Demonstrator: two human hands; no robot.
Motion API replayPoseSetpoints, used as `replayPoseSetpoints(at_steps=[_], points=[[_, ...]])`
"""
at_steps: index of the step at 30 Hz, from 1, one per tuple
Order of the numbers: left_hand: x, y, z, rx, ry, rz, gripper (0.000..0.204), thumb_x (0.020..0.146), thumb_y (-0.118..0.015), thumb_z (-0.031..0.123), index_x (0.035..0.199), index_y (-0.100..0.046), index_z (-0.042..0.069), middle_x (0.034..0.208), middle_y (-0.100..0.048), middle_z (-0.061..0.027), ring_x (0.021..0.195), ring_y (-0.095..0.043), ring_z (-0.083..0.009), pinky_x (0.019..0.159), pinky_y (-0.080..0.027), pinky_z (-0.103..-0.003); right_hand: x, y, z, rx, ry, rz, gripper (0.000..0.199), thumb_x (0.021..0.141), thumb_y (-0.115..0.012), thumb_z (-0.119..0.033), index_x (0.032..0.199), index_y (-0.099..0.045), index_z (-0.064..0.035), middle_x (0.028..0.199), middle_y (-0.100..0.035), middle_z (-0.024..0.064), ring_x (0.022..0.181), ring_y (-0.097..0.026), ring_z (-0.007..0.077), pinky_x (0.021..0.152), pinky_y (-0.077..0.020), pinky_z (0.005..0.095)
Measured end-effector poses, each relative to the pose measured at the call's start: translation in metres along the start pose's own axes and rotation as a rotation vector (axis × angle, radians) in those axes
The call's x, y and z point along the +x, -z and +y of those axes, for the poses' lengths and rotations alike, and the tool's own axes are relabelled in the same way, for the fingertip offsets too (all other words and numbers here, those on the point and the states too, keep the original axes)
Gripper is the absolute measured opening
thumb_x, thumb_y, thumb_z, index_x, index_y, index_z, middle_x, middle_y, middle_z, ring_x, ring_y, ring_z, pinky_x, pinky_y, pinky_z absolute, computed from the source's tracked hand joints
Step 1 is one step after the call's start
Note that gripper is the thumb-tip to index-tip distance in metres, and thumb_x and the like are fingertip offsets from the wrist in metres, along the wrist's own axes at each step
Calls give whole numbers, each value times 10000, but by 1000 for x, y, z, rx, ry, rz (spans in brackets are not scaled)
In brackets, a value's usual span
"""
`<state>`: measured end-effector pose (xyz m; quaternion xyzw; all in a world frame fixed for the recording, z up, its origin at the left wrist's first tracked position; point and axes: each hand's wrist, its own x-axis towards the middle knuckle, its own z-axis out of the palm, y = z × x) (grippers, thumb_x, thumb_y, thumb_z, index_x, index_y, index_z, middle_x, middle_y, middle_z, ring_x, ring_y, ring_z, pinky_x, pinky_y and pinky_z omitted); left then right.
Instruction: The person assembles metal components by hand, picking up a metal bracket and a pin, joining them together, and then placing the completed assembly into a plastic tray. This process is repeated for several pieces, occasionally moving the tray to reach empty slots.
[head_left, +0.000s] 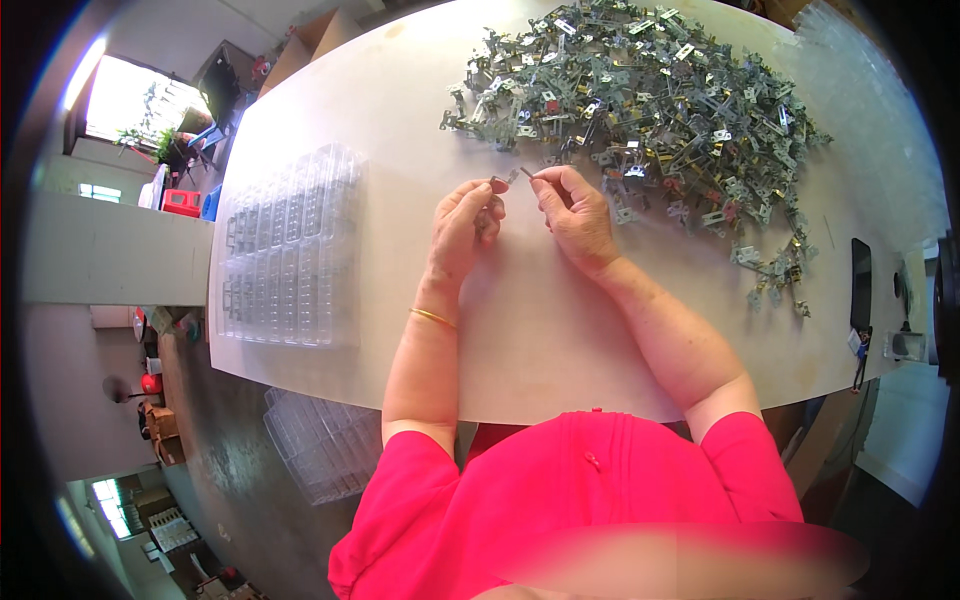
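Observation:
My left hand [466, 222] and my right hand [572, 212] meet over the middle of the white table [520, 330]. Together they pinch one small grey metal part [513, 176] between their fingertips, the left hand at its left end, the right hand at its right end. Just beyond the hands, at the far side of the table, lies a big heap of several similar metal parts [650, 100], some with brass and red bits. A gold bangle [432, 318] circles my left wrist.
A clear plastic compartment tray [290, 250] lies on the table's left part. More clear trays [320, 445] are stacked below the table's near-left edge. A dark phone [860, 285] lies at the right edge. Clear plastic trays [860, 90] sit far right.

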<state>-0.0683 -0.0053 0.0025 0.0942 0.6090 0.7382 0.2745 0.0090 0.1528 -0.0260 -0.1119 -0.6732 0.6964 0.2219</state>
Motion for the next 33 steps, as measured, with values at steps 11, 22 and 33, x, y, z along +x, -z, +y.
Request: replayPoseSetpoints(at_steps=[11,22,33], points=[[3,5,-3,5,7,-23,267,1018,-503,197,1079,-646,-19,758,-611,-39,463,-424,-45,424,-319,-186,-3,-1,-6,-115,56,-19,74,946,-662,-124,965,-668,-53,703,-599,-22,638,-502,37,576,-436,235],[-3,-1,-4,321,-53,-51,243,1014,-532,203,1091,-663,14,761,-593,13,523,-436,-13,454,-315,-169,-4,-1,-7,-59,0,-81,175,955,-651,-148,1103,-614,-63,772,-655,42,674,-582,96,620,-485,276],[-4,1,-1,464,-57,-123,217,1000,-573,223,1072,-690,55,748,-602,33,565,-472,-11,486,-361,-181,-6,0,3,-200,141,-54,118,947,-665,-155,1031,-666,-73,1126,-633,55,795,-622,123,658,-505,257]])
